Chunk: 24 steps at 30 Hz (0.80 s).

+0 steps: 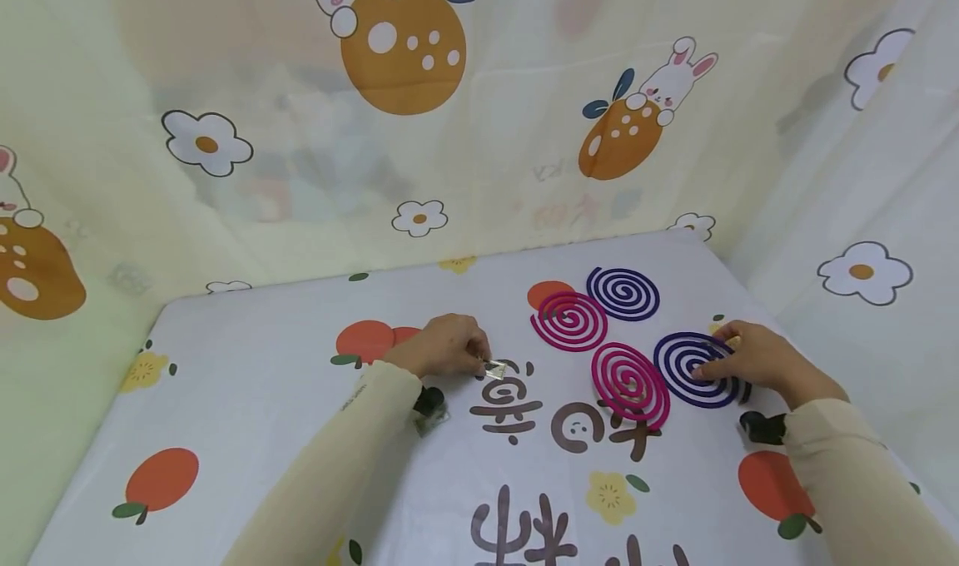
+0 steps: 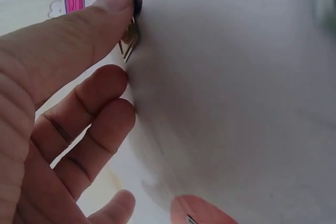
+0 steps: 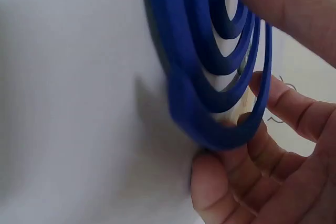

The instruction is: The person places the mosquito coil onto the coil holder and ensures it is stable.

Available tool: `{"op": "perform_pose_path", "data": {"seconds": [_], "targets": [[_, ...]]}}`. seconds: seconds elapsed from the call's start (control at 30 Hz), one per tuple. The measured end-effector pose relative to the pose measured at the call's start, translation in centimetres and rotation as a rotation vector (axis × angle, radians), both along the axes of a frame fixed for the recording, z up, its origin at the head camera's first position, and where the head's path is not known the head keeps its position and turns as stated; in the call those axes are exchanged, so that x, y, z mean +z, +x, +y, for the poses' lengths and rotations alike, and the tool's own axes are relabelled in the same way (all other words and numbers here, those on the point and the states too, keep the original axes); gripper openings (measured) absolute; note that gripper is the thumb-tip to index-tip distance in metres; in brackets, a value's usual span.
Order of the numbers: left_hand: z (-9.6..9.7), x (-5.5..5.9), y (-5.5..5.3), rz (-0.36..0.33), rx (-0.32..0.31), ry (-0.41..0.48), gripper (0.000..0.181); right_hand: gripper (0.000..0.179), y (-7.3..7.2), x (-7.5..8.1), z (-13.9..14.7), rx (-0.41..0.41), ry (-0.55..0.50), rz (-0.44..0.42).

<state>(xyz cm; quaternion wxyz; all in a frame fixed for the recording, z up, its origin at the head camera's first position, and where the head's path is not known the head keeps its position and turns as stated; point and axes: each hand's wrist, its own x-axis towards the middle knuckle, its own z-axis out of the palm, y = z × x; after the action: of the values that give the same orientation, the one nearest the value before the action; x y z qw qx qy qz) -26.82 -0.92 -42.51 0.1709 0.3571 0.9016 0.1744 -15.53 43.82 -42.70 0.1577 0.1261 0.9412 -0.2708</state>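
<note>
My left hand (image 1: 444,347) pinches a small shiny metal mosquito-coil stand (image 1: 496,370) between thumb and forefinger, low over the tablecloth. In the left wrist view, the thin cut-out metal (image 2: 127,38) shows below the thumb, while the other fingers curve loosely beside it. At the right, my right hand (image 1: 767,366) holds a dark blue mosquito coil (image 1: 678,369) by its right side. Its thumb lies over the inner rings and the other fingers reach under the outer edge (image 3: 220,135). Just left of this coil lies a pink coil (image 1: 618,383), overlapping it in the head view.
Farther back, another pink coil (image 1: 569,320) and another blue coil (image 1: 623,294) lie next to each other. A white tablecloth (image 1: 262,399) printed with fruit, flowers and brown characters covers the table. Behind it hangs a patterned curtain (image 1: 509,166), with another pale curtain at the right.
</note>
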Motion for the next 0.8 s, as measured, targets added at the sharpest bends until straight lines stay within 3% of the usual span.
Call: {"op": "perform_pose_path", "data": {"seconds": [0.23, 0.43, 0.67, 0.8], "targets": [[0.7, 0.5, 1.0, 0.024, -0.087, -0.060, 0.006, 0.072, 0.9, 0.3, 0.5, -0.009, -0.099, 0.008], [0.9, 1.1, 2.2, 0.035, -0.128, -0.089, 0.006, 0.065, 2.1, 0.3, 1.1, -0.084, -0.203, 0.000], [0.6, 1.0, 3.2, 0.098, -0.137, -0.061, 0.007, 0.067, 4.3, -0.3, 1.4, -0.165, -0.438, 0.013], [0.4, 0.7, 3.5, 0.123, -0.122, -0.046, 0.007, 0.055, 5.7, -0.8, 1.7, -0.210, -0.570, 0.015]]}}
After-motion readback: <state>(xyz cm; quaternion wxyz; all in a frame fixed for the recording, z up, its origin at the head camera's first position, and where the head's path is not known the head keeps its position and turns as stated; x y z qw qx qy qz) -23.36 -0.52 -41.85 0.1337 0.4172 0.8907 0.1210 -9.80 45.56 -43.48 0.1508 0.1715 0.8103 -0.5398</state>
